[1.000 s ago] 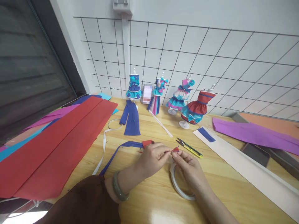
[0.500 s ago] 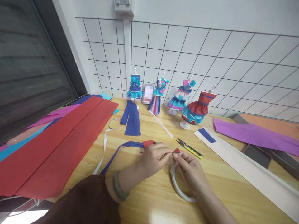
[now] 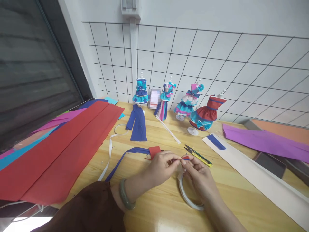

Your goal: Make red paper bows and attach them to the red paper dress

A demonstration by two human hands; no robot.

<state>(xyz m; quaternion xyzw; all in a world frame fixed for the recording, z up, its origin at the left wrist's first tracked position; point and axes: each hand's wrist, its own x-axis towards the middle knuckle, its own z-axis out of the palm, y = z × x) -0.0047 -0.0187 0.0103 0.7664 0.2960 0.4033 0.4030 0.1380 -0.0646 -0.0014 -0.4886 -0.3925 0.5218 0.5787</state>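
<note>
A small red and blue folded piece (image 3: 185, 158) is pinched between the fingertips of my left hand (image 3: 166, 166) and my right hand (image 3: 199, 170), which meet over the table. A roll of white tape (image 3: 189, 199) hangs or stands by my right palm, partly hidden behind it. Beyond my left wrist lies a red piece (image 3: 154, 151), joined by a long blue strip (image 3: 125, 154) that curves toward my left sleeve. Yellow snips (image 3: 201, 158) and a dark pointed tool (image 3: 193, 150) rest just past my right hand.
Several small dress forms in paper-like dresses, one red and blue (image 3: 210, 111), stand along the gridded wall. Large red sheets (image 3: 70, 145) cover the left. A white strip (image 3: 253, 174) and a purple sheet (image 3: 265, 138) lie right. Blue pieces (image 3: 138, 125) lie behind my hands.
The view has shifted slightly. Between my fingertips, the red and blue piece shows less of its fanned end and looks flatter. Both hands keep their pinch.
</note>
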